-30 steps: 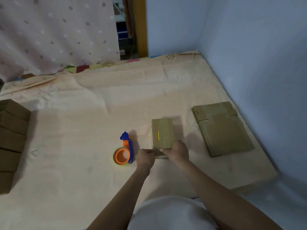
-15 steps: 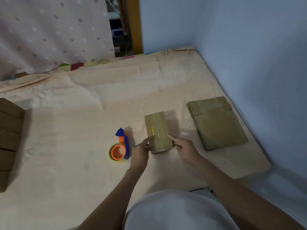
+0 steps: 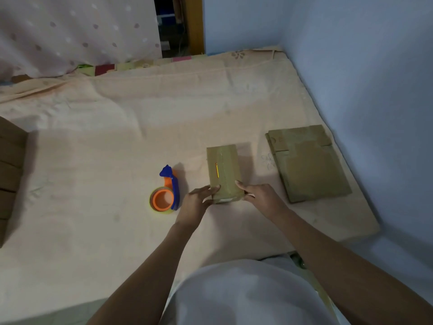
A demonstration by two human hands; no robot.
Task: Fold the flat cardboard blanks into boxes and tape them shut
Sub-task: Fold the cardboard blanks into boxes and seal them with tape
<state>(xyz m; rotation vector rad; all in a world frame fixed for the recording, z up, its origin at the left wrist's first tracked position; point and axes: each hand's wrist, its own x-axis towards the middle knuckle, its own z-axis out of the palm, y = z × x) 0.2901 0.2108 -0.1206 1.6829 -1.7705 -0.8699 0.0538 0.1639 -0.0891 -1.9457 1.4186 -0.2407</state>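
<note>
A small folded cardboard box (image 3: 223, 170) lies on the peach bedsheet (image 3: 117, 141), with clear tape along its top and a short yellow-red mark. My left hand (image 3: 198, 202) touches the box's near left corner, fingers fairly straight. My right hand (image 3: 260, 195) touches the near right corner, its fingers extended along the box's edge. A stack of flat cardboard blanks (image 3: 307, 163) lies to the right of the box. The tape dispenser (image 3: 166, 191), orange roll with a blue handle, rests just left of my left hand.
A pile of finished brown boxes (image 3: 10, 170) stands at the left edge. A blue wall (image 3: 375, 90) runs close along the right of the mattress. A dotted curtain (image 3: 70, 31) hangs at the back.
Both hands went from curled over the box's near end to spread at its two near corners with straighter fingers. The box stays in place on the sheet.
</note>
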